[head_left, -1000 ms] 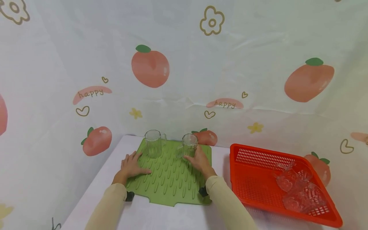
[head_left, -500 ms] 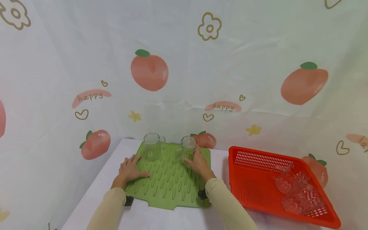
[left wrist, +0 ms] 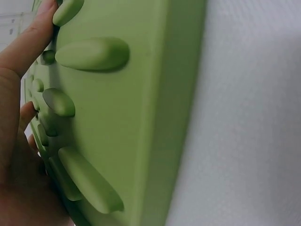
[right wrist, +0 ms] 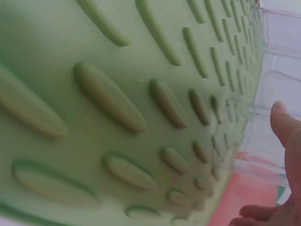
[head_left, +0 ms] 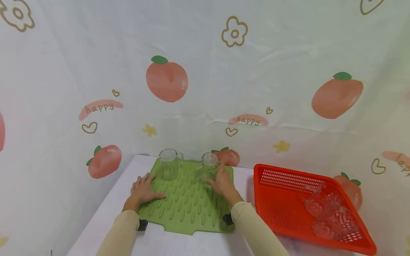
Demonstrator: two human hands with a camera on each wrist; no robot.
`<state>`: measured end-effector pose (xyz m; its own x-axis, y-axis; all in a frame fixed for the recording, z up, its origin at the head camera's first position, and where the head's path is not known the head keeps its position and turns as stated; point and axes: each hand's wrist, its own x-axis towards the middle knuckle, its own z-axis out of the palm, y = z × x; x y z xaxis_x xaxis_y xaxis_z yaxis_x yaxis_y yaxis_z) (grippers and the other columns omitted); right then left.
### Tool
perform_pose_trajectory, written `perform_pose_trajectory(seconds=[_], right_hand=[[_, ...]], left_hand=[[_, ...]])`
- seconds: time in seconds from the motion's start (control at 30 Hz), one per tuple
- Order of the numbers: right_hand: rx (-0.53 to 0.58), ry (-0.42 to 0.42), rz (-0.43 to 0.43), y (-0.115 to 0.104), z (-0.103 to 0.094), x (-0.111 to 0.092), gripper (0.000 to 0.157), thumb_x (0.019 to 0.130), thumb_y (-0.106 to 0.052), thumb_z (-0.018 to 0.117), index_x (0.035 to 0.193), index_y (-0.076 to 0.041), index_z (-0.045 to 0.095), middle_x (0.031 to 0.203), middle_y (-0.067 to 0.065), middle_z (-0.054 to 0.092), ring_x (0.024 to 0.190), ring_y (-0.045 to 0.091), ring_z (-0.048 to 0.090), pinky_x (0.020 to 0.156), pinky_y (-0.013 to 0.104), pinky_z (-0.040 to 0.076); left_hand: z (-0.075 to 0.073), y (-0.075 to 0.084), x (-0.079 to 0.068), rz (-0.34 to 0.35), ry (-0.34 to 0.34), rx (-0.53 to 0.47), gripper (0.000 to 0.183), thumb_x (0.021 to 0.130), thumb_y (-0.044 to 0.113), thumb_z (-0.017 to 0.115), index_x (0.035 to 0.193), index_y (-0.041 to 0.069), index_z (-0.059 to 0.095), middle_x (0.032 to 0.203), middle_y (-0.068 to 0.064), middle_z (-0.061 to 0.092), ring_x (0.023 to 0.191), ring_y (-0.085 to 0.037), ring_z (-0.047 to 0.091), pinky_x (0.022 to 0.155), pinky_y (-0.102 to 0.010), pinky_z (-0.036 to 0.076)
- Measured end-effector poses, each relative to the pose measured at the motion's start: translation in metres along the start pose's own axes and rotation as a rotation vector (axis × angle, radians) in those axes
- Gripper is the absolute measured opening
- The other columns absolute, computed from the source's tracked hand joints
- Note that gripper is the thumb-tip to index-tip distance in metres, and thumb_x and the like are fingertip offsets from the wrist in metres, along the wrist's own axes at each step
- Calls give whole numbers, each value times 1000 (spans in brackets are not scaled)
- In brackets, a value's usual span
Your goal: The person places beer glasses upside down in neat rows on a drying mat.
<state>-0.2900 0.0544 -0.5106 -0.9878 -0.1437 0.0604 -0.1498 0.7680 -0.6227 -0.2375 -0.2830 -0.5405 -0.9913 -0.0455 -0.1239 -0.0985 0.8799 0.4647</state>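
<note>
My left hand (head_left: 143,192) lies spread on the left edge of a green ridged drying mat (head_left: 182,211), thumb pointing inward. In the left wrist view its thumb (left wrist: 26,44) rests along the mat's ridges. On the mat's far left stands a clear glass mug (head_left: 169,167), handle to the right. A second clear glass mug (head_left: 209,167) stands upright at the far right, its handle to the left. Beside this mug is my right hand (head_left: 223,183), fingers extended and thumb apart from them. The right wrist view shows its thumb (right wrist: 282,125) off the glass.
A red plastic basket (head_left: 285,227) stands to the right of the mat, with several clear glass mugs (head_left: 333,217) lying in its right side. A white cloth with printed fruit (head_left: 167,81) hangs close behind the table.
My right hand has loosened from the right mug, its fingers straightening and thumb moving off the glass. Both mugs and my left hand keep their places; the head view has shifted slightly.
</note>
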Motion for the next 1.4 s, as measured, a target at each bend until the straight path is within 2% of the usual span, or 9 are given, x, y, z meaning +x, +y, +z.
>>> perform_pose_trajectory(seconds=[0.23, 0.4, 0.77, 1.0, 1.27, 1.4], right_hand=[[-248, 27, -23, -5, -14, -9, 113, 89, -53, 74, 160, 8, 10, 152, 38, 38, 146, 53, 35, 118, 62, 34], [-332, 21, -28, -6, -23, -16, 114, 88, -59, 72, 161, 3, 12, 161, 34, 29, 151, 54, 26, 120, 68, 27], [-436, 2, -73, -11, -48, -26, 117, 84, -74, 65, 164, -7, 12, 169, 23, 15, 156, 50, 15, 119, 75, 19], [-444, -24, -81, -11, -74, -31, 117, 85, -74, 63, 164, -8, 8, 170, 22, 13, 155, 53, 13, 121, 75, 13], [-453, -31, -62, 2, -100, -33, 111, 89, -74, 56, 165, -13, 4, 170, 27, 9, 156, 54, 7, 121, 75, 10], [-477, -38, -54, 13, -109, -33, 111, 89, -77, 53, 165, -10, 6, 170, 27, 7, 156, 55, 6, 119, 78, 9]], left_hand=[[1, -3, 2, 10, -12, 3, 119, 70, 68, 82, 160, 10, 31, 167, -28, 16, 151, -62, 6, 117, -79, 12], [0, -6, 3, 7, -26, -10, 121, 69, 70, 81, 160, 10, 30, 167, -28, 14, 151, -61, 3, 117, -79, 10], [-1, -2, 0, 11, -30, -8, 118, 72, 66, 82, 160, 8, 30, 166, -30, 15, 150, -63, 4, 116, -79, 11], [-4, -1, 2, 2, -48, -33, 118, 73, 64, 83, 160, 7, 28, 167, -29, 10, 151, -62, 0, 117, -79, 7], [-4, 1, 1, 3, -56, -38, 118, 73, 64, 82, 161, 6, 27, 168, -29, 9, 151, -61, -1, 117, -79, 6], [-4, -1, 0, 10, -51, -37, 118, 73, 64, 82, 161, 6, 27, 167, -30, 9, 151, -62, 0, 116, -80, 7]])
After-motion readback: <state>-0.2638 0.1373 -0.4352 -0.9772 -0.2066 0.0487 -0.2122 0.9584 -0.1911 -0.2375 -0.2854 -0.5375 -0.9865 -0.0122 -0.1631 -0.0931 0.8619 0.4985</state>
